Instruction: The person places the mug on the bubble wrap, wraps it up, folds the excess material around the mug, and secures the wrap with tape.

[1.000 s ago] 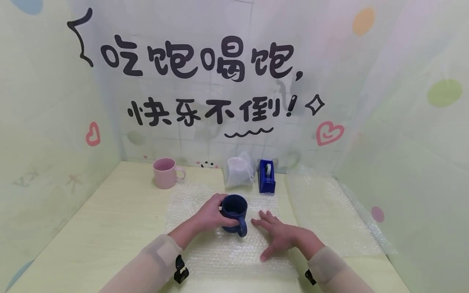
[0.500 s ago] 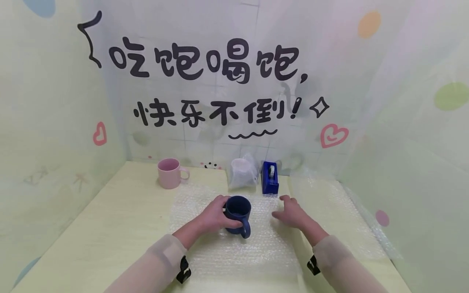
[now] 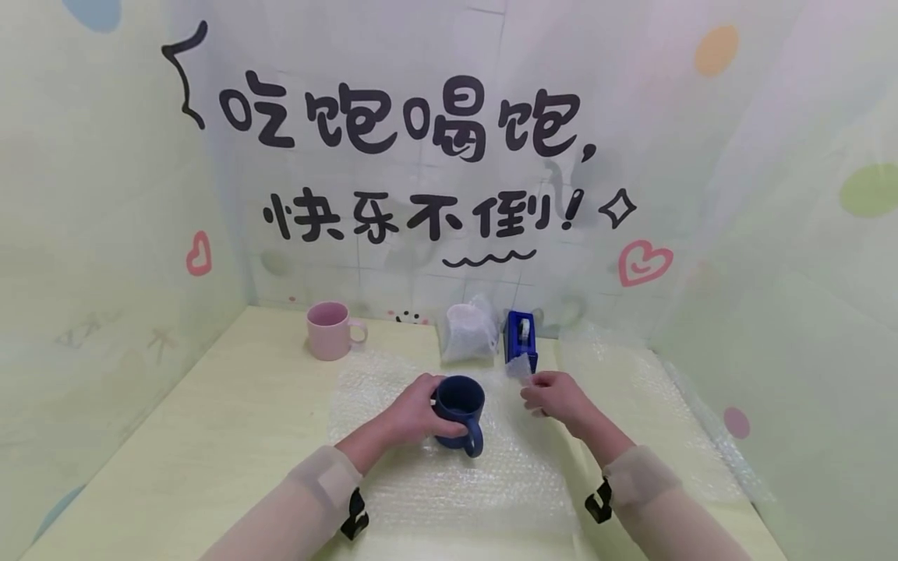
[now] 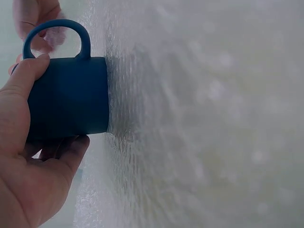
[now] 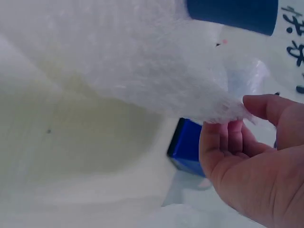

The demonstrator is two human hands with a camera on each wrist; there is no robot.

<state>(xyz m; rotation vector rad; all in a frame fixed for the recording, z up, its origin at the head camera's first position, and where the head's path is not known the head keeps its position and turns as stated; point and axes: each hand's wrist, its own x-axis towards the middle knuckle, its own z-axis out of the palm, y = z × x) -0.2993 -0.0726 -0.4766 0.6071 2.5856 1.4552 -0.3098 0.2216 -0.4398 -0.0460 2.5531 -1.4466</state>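
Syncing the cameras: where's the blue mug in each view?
Head: blue mug below centre, in the left hand.
Left wrist: blue mug left of centre, handle toward the top.
Right wrist: blue mug at the top edge, right of centre, cut off.
Shared landmark: bubble wrap under it.

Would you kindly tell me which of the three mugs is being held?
The dark blue, cylindrical mug, gripped by the left hand; the pink, cylindrical mug and the white mug in translucent wrapping sit farther back, untouched.
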